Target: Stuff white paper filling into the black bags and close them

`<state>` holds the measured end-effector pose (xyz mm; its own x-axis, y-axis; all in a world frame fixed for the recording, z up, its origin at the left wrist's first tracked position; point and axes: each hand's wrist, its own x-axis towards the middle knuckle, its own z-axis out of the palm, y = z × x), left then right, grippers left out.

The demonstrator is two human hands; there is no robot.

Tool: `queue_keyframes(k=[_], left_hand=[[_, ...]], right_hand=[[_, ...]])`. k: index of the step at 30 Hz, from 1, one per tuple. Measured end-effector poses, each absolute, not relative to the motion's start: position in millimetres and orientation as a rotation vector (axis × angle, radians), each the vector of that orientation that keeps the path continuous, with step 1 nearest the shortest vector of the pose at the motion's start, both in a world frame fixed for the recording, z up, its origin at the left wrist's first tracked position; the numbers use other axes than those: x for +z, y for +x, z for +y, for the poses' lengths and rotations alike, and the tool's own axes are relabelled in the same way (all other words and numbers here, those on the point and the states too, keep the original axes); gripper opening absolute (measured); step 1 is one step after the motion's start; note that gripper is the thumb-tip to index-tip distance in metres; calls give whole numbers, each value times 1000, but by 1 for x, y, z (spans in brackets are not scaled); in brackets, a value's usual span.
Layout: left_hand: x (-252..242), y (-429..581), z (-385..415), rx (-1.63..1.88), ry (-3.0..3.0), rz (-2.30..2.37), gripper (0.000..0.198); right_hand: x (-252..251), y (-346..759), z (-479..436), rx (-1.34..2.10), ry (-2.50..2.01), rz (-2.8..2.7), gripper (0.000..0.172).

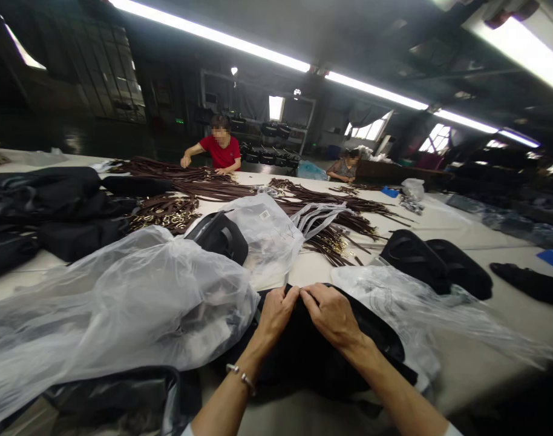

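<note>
A black fabric bag [313, 345] lies in front of me at the near side of the table. My left hand [276, 312] pinches its top edge, thumb and fingers pressed together. Right beside it, my right hand [328, 312] grips the same edge, so the two thumbs nearly meet. The bag's lower part falls into shadow between my forearms. To the left, a large clear plastic bag [167, 297] bulges up against the black bag. More crumpled clear plastic [389, 303] lies to the right of my right hand.
Black bags are piled at left [54, 194], and others [412, 260] lie at right. Brown straps with metal clasps [167, 212] spread across the white table [458, 242]. A person in red [222, 151] and another person [346, 166] work at the far side. An open black container [108, 393] stands near left.
</note>
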<state>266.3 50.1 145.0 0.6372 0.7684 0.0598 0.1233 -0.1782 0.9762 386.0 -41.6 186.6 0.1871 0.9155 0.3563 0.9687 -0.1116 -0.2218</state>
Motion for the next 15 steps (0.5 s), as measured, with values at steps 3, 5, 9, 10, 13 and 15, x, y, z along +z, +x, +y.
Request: queue_keyframes(k=[3,5,9,10,13,15], left_hand=[[154,280,37,794,1619,785,41],[160,292,28,819,1577,768,41],[169,312,22,840,1480,731,45],[171,314,24,848,1452,731,46],[173,317,38,971,1223,749,44],[171,317,50,1064,1028,741,42]], right_hand=[[205,387,-45,-396,-2160,-1651,22],[217,396,-49,-464,-2199,-1606,22],[230,449,-75,-348,-2303,-1323,26],[230,467,-88,-257,-2334,-1192,27],[215,517,-135,-33,-2397,-857,32],[193,534,-166,29,-2396,-765,35]])
